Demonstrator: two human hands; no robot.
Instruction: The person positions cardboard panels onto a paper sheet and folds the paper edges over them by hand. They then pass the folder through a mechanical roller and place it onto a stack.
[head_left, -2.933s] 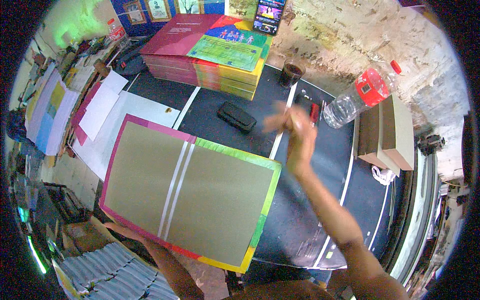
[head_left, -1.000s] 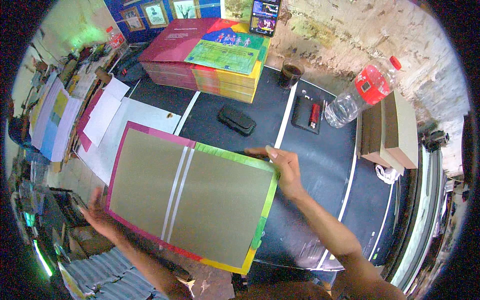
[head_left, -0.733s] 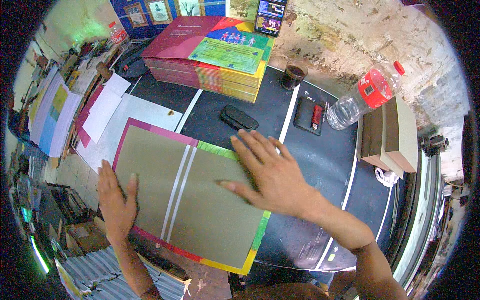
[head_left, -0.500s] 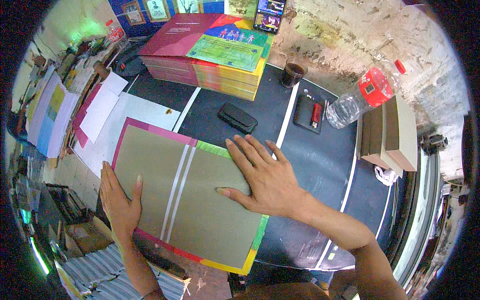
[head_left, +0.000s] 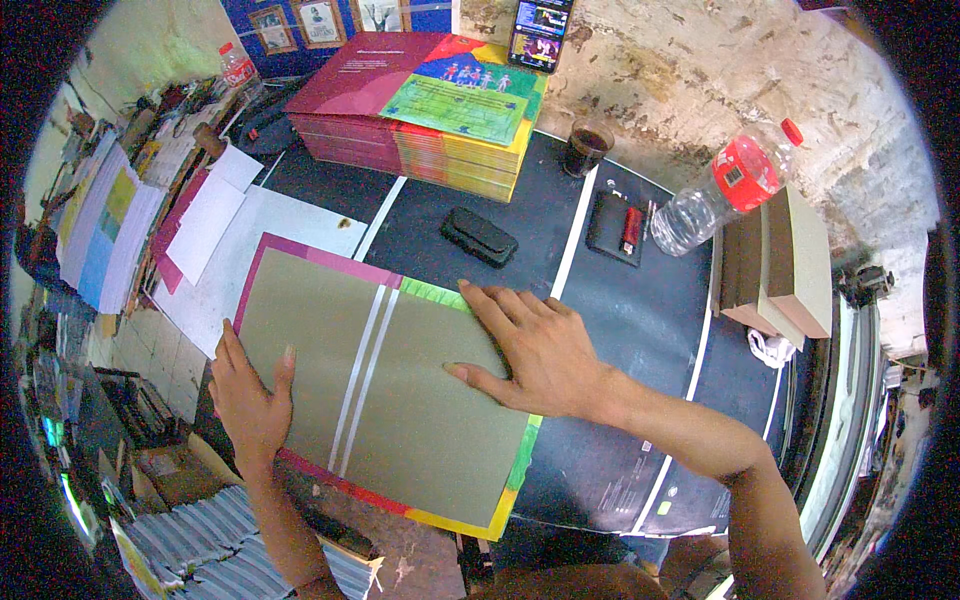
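An open book cover lies inside-up in front of me, two grey boards with a white-striped spine gap between them. Coloured paper borders it: magenta at the left, green, yellow and red elsewhere. My left hand rests along its left edge, fingers stretched and thumb apart on the board. Over the far right corner lies my right hand, its thumb out on the board and its fingers slightly bent across the green edge. Neither hand grips anything. Beyond the cover sits a small black case.
A tall stack of printed covers stands at the back, beside a propped phone. Rightward are a glass of dark drink, a black wallet with a red lighter, a plastic bottle and grey board stacks.
The fingers of my right hand have drawn closer together and bent more over the green edge. My left hand stays at the left edge; the whole view has shifted slightly.
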